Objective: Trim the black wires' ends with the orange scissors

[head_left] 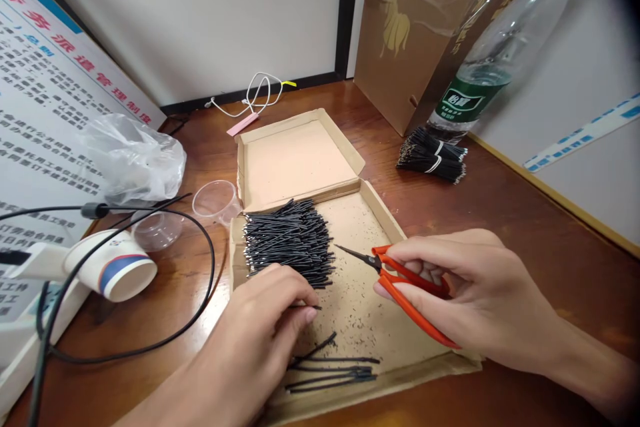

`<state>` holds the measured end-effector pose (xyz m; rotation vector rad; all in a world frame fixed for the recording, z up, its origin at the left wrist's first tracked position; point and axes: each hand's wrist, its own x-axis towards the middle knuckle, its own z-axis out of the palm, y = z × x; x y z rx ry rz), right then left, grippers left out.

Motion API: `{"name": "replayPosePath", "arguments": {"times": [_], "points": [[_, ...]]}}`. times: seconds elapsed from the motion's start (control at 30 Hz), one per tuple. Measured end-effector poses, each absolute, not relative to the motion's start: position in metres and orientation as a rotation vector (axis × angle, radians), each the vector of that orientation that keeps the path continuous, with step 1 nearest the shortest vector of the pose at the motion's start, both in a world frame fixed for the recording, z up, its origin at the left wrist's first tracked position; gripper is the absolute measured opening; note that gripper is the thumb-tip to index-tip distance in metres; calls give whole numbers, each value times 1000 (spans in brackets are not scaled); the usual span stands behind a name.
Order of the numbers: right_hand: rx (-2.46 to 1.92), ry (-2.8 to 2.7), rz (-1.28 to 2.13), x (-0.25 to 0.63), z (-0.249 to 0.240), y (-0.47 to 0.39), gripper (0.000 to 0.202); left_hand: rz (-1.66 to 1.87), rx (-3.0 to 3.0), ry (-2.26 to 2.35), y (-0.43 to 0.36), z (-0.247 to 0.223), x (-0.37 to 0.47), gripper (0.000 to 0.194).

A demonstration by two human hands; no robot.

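Observation:
Between the thumb and fingers of my left hand is a short black wire, its dark tip poking out to the right. My right hand grips orange-handled scissors, whose pointed dark blades aim left over the cardboard box. Just beyond my left hand lies a big pile of black wires with pale metal ends on the left. Several loose black wires rest at the near side of the box. Tiny dark clippings are scattered over its bottom.
Left stand clear plastic cups, a tipped paper cup, a plastic bag and a looped black cable. At right back, a tied wire bundle lies by a water bottle and a brown carton. A white cord lies behind.

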<state>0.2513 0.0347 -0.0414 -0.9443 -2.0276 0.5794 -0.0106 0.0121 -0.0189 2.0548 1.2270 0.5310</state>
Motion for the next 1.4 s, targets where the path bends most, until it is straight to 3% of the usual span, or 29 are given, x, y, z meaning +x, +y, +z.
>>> {"name": "replayPosePath", "arguments": {"times": [0.27, 0.6, 1.4], "points": [[-842, -2210, 573, 244, -37, 26, 10, 706, 1436, 1342, 17, -2, -7, 14], [-861, -2269, 611, 241, -46, 22, 24, 643, 1045, 1343, 10, -4, 1, 22], [-848, -2231, 595, 243, -47, 22, 26, 682, 908, 1281, 10, -3, 4, 22]]}}
